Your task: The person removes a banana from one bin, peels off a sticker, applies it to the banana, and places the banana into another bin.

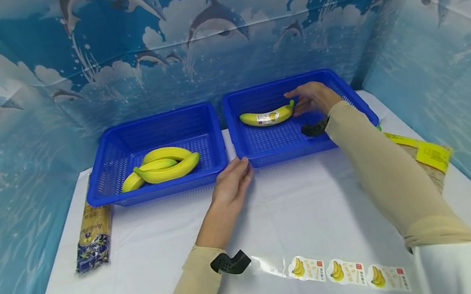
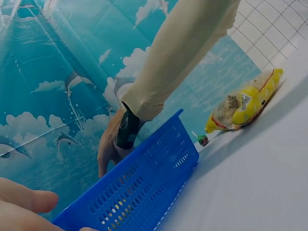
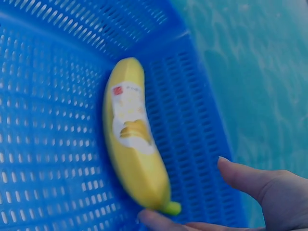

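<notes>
In the right blue basket (image 1: 290, 152) lies a single banana (image 1: 267, 117) with a white sticker (image 3: 131, 118) along its side. My right hand (image 1: 314, 97) reaches into this basket at the banana's green stem end, thumb and fingers spread apart; in the right wrist view a fingertip is close to the stem, and whether it touches is unclear. At the basket's front left corner, my left hand (image 1: 232, 183) holds the rim between thumb and fingers. Several plain bananas (image 1: 171, 168) are piled in the left blue basket (image 1: 107, 200).
A clear strip carrying banana stickers (image 1: 348, 272) lies on the white table (image 1: 152, 259) near me. A gold and blue packet (image 1: 94, 234) sits at the left, a yellow bag (image 1: 431, 154) at the right. Dolphin-print cloth (image 1: 223, 58) hangs behind the baskets.
</notes>
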{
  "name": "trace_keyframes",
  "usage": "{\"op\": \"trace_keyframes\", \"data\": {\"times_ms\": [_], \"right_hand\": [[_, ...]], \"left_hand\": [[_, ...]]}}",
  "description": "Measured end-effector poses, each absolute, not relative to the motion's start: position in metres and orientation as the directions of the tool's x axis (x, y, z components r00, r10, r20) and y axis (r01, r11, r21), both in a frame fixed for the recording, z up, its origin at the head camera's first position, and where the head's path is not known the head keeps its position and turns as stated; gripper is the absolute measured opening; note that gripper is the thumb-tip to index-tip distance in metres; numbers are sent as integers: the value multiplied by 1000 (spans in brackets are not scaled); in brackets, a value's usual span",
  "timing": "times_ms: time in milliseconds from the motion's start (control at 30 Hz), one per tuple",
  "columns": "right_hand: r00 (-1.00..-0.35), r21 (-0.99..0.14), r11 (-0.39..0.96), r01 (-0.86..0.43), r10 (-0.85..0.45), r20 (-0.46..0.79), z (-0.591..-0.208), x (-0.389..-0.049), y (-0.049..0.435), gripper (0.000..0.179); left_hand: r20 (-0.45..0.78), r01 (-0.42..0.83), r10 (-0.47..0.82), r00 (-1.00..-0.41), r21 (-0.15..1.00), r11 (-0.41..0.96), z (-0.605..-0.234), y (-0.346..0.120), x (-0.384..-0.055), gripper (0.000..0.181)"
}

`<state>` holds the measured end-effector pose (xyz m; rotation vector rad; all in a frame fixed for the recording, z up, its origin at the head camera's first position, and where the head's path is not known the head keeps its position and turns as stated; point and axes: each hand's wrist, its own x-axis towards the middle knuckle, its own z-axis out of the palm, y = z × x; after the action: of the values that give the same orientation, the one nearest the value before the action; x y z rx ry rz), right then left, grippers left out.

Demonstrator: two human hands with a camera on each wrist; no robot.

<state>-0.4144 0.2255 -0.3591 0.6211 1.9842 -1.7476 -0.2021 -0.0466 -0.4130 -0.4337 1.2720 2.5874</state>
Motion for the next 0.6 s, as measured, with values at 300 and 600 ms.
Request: {"op": "trace_keyframes", "data": {"times_ms": [300,600], "right_hand": [[-846,-846,30,532,-9,-533,-326,-401,224,91],[-877,-883,-101,458,-210,-431,-308,-380,215,69]], "left_hand": [[-351,-344,112,-929,717,-606,-407,-50,-194,53],[-307,-339,151,-940,779,-528,-404,-58,-175,53]]}}
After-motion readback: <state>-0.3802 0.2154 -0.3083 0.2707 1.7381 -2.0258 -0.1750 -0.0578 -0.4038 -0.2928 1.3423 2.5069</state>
